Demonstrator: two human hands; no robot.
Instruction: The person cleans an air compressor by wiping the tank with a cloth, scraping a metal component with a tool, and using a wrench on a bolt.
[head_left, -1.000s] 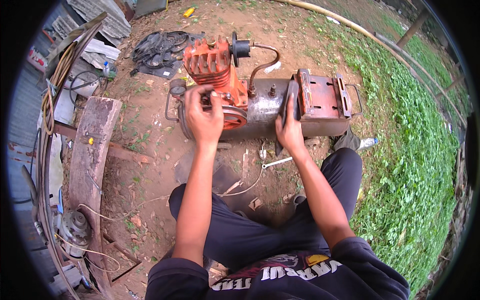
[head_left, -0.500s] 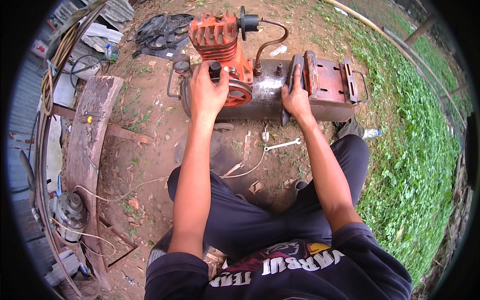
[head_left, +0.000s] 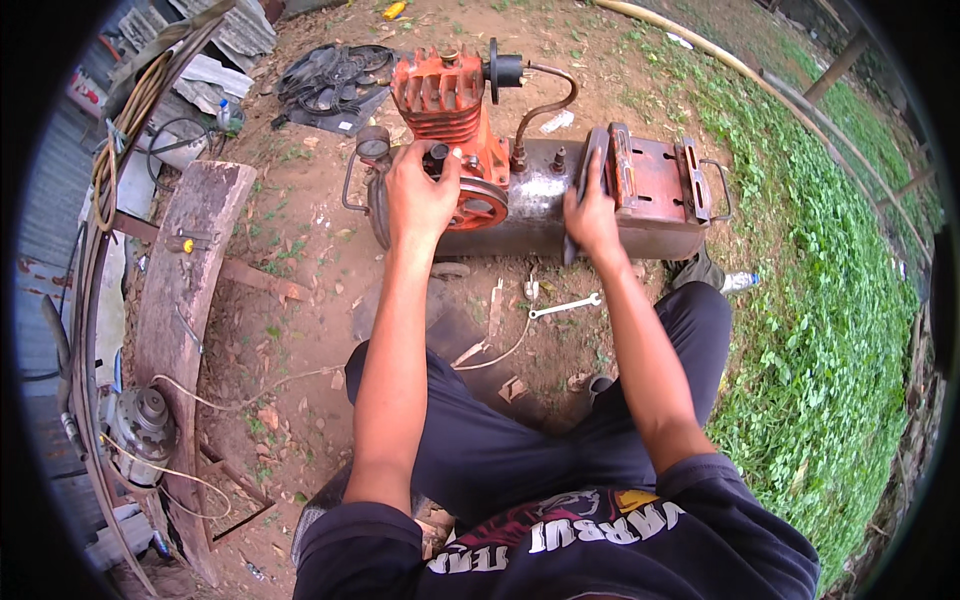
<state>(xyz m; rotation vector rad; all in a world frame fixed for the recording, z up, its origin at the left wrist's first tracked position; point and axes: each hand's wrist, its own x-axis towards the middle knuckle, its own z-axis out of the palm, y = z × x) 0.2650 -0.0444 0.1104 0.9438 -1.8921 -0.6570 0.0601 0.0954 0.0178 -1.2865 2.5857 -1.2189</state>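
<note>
Here, our left hand (head_left: 416, 200) pinches a black cap (head_left: 439, 151), our right hand (head_left: 592, 220) covers a dark strip (head_left: 586, 162), grip unclear; the heavy-looking, rigid air compressor (head_left: 537, 232) best lifts by its end handles (head_left: 347, 188).

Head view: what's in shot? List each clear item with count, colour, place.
compressor pump: 1, orange, on tank's left
tank: 1, grey, ahead
gauge: 1, dark-rimmed, tank's left end
pulley: 1, red, below pump
curved pipe: 1, copper-brown, right of pump
slotted plate: 1, rusty red, atop tank's right
cap: 1, black, beside pump
dark strip: 1, dark, beside slotted plate
wrench: 1, silver, ground before tank
plank: 1, brown, left
motor-like part: 1, grey, lower left
bottles: 2, clear, upper left and right
tangled heap: 1, black, upper left
grass: 1 patch, green, right
left grip: 1, bare, curled around cap
right grip: 1, bare, against dark strip
</note>
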